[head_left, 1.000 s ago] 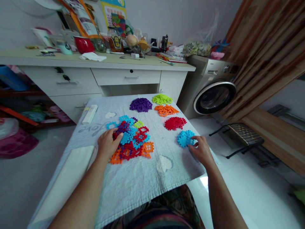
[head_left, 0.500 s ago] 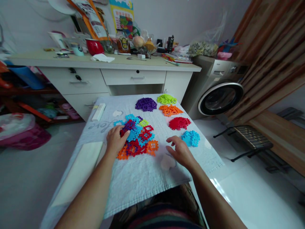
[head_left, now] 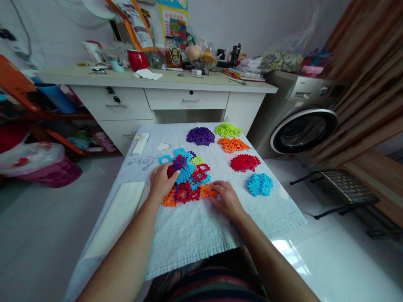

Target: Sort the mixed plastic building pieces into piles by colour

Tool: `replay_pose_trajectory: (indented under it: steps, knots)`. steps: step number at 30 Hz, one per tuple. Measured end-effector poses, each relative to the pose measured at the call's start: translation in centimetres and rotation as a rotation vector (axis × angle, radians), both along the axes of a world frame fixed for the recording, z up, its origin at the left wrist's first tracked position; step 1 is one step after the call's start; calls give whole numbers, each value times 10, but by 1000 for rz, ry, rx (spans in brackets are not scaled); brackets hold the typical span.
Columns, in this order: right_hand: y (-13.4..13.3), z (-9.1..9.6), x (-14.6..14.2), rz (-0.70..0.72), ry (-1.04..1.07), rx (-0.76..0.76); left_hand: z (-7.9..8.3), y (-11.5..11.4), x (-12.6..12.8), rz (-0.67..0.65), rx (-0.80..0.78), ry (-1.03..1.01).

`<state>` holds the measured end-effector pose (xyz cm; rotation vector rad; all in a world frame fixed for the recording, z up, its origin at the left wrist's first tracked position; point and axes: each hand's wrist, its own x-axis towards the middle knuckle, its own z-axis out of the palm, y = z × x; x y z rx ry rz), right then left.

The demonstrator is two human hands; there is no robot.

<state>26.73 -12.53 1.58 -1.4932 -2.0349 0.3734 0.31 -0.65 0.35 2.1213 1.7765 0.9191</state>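
A mixed heap of flat, notched plastic interlocking pieces (head_left: 189, 173) in blue, red, purple, orange and green lies mid-table. At its left side, my left hand (head_left: 161, 181) is closed around dark red and purple pieces (head_left: 176, 164), the fingertips partly hidden. My right hand (head_left: 228, 200) has thumb and fingers around an orange interlocking piece (head_left: 208, 191) on the heap's right edge. Single-colour piles sit beyond and to the right: purple (head_left: 200, 136), green (head_left: 228, 130), orange (head_left: 233, 145), red (head_left: 245, 162) and blue (head_left: 260, 184).
A pale cloth (head_left: 195, 235) covers the table. A long white panel (head_left: 118, 218) and a small white box (head_left: 140, 144) lie along its left side. Behind are a cluttered counter (head_left: 201, 86) and a washing machine (head_left: 296, 113); a stool (head_left: 343, 188) stands at right.
My right hand has moved left from beside the blue pile to the orange piece at the heap's edge. The left hand stays at the heap. The whole view has shifted slightly.
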Motion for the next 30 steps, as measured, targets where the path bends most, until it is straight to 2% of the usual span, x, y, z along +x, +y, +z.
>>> replay_pose_trajectory:
  steps: [6, 11, 16, 20, 25, 30]
  knots:
    - [1, 10, 2, -55, 126, -5, -1, 1, -1, -1, 6, -13]
    - [12, 32, 22, -145, 162, 24, -2, 2, -1, 10, 5, -2]
    - [60, 70, 61, -196, 132, 103, 0, 2, -1, 12, -2, 6]
    - [118, 87, 89, -374, 12, 143, 1, 2, -1, 7, 0, -2]
    - [179, 77, 106, -476, -78, 133, 2, 2, 0, 11, -4, -20]
    - [207, 56, 109, -515, -157, 150, 2, 2, 0, 3, 10, -25]
